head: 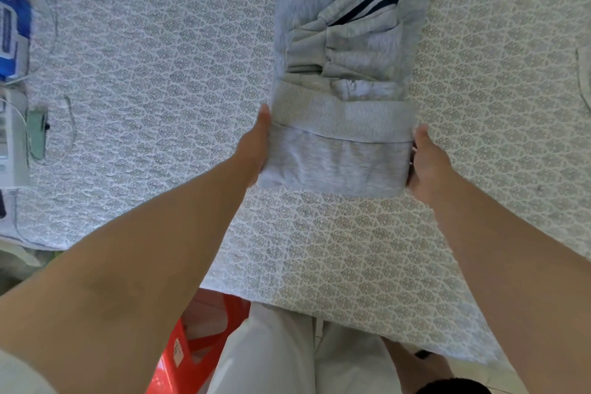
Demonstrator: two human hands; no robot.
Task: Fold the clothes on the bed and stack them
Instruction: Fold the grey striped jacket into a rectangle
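Sweatshirt folded end gripped by left hand and right hand.

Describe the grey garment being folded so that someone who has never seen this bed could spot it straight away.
On the patterned bedspread, look straight ahead of the person, between the left hand and right hand. The grey sweatshirt lies there as a long strip, near end folded up. Only it has a ribbed hem and dark stripes.
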